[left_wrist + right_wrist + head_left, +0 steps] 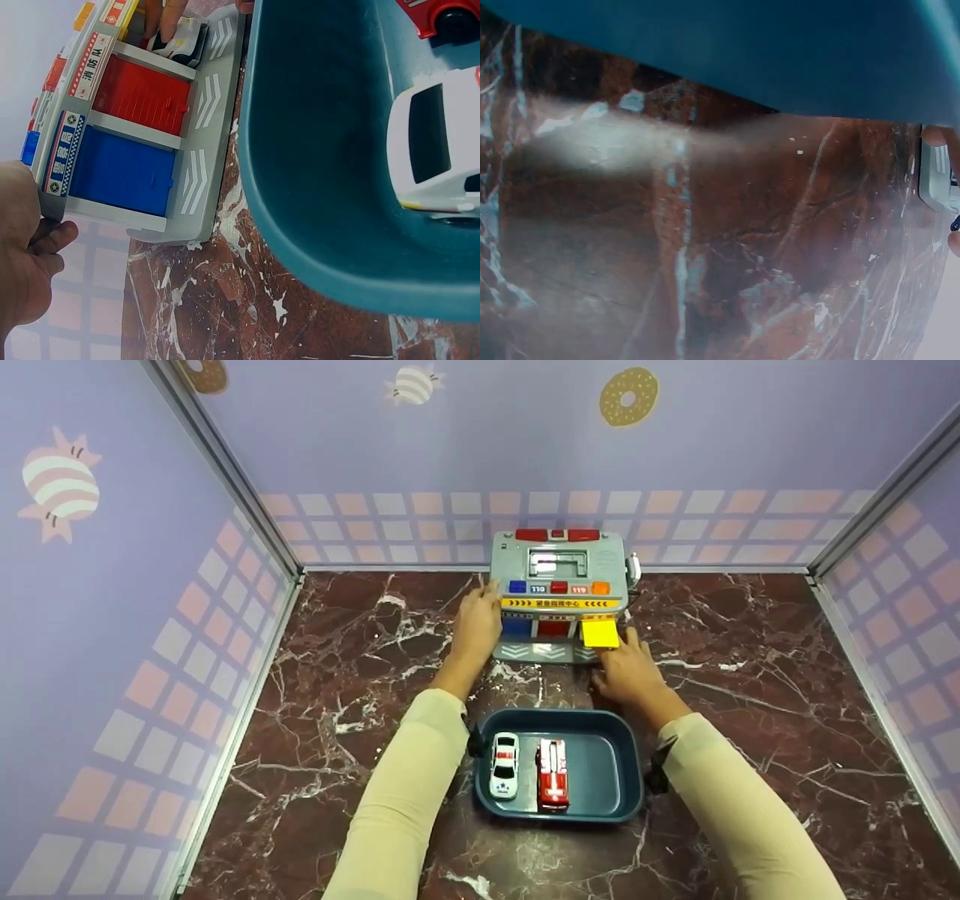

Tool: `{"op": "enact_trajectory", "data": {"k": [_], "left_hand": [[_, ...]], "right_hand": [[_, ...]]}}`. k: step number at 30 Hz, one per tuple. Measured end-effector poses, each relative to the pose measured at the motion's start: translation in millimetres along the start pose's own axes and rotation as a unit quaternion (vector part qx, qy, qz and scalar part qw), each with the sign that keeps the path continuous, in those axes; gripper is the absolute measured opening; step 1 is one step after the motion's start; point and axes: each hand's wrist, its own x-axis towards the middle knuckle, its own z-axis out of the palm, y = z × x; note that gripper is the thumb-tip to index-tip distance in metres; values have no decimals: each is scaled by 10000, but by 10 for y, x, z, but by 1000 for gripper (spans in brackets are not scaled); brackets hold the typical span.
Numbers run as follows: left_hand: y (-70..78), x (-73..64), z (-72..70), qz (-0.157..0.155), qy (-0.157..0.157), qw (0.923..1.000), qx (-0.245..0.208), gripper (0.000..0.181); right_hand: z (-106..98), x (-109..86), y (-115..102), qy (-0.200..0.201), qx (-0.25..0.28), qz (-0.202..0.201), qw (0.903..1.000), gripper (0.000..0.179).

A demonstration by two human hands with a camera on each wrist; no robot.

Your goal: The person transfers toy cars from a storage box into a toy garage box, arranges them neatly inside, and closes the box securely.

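Observation:
A grey toy emergency station (514, 561) with blue, red and yellow doors stands against the back wall. My left hand (476, 626) grips its left side; in the left wrist view its fingers curl by the blue door (124, 171). The yellow door (600, 634) is raised. Beneath it my right hand (634, 667) holds a small white toy car (187, 41) at the right bay, its fingers over the car. The head view hides this car behind the door and hand. The red door (142, 94) is down, as is the blue one.
A dark teal tray (621, 810) sits in front of the station, between my forearms. Inside it lie a white toy police car (504, 769) and a red toy fire truck (553, 784). Patterned walls (450, 450) enclose the marbled tabletop (337, 682).

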Motion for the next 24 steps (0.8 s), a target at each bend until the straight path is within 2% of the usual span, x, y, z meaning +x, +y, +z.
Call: {"op": "enact_trajectory", "data": {"k": [3,4,8,9,12,15,16,19,20,21,24], "left_hand": [[-155,78,195,60,83,9999,112,43],[-191,104,238,21,14,9999,103,44],[-396,199,481,125,207,9992,328,43],[-403,205,474,109,118,9995,268,43],[-415,196,477,238,301,9988,289,40],[-347,163,384,204,214,9994,176,40],[-350,158,400,230,324,9990,216,40],[-367,167,423,161,259,9993,221,42],[-454,218,524,184,347,9989,254,42],[-454,221,519,127,255,9994,216,43],[-459,196,522,269,450,9983,251,42]], "right_hand": [[-32,18,15,-137,62,26,9999,62],[-41,24,19,-187,76,40,9998,64],[-61,50,30,-301,150,28,9994,67],[-60,57,31,-306,172,13,9994,68],[-51,71,38,-292,243,-44,9993,70],[-41,75,44,-312,212,-93,9992,73],[-39,75,45,-314,187,-121,9993,73],[-33,75,49,-339,112,-191,9992,73],[-35,73,49,-348,108,-200,9991,74],[-37,71,48,-353,114,-215,9991,74],[-52,62,42,-399,171,-201,9989,76]]}}
